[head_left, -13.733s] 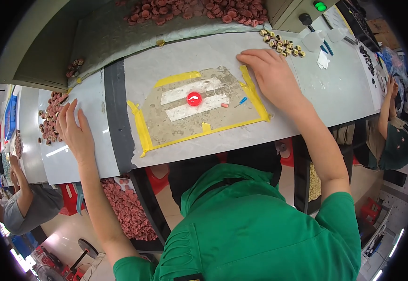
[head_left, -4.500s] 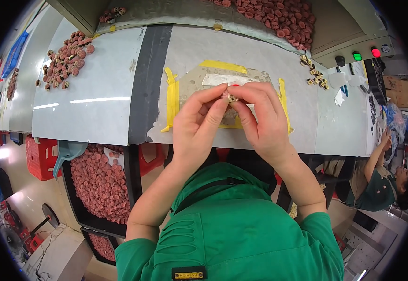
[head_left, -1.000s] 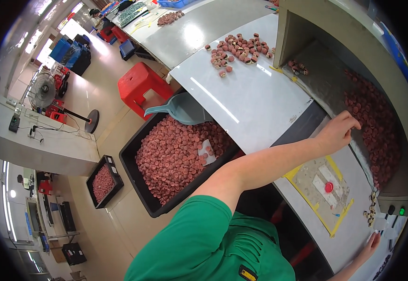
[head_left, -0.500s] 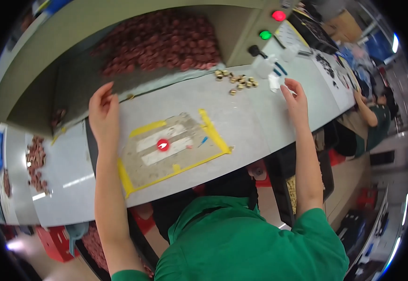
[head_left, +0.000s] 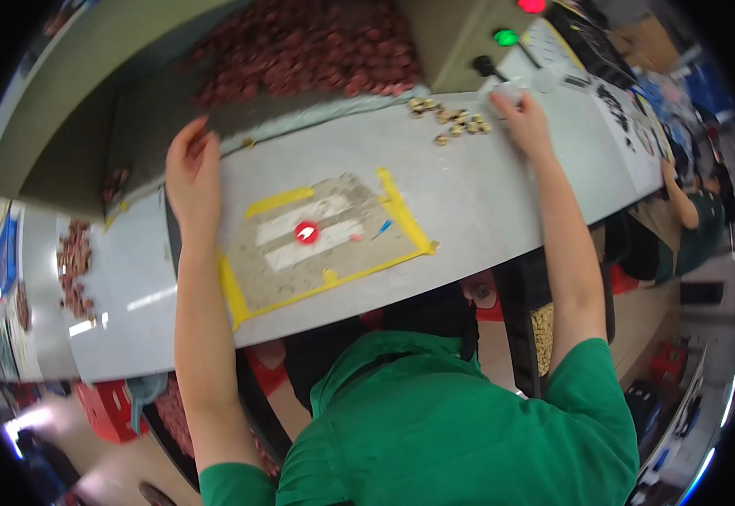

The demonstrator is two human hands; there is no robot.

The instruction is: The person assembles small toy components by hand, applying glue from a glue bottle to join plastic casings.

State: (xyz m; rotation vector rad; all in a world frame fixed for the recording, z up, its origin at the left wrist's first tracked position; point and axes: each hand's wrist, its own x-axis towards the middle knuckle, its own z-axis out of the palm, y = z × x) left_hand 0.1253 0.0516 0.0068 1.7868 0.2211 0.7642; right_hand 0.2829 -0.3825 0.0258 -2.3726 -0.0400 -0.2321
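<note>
Yr L hand [head_left: 193,164] & R hand [head_left: 525,124]: can't tell grip, blurry. By white bottle [head_left: 511,87], prob. best avoid knocking gold pcs [head_left: 474,127].

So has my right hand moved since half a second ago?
Yes. Judged against the green button, your right hand has moved forward and to the left, so it now sits closer to that button.

White bottle [head_left: 511,88] partly behind right hand [head_left: 525,125]
</note>
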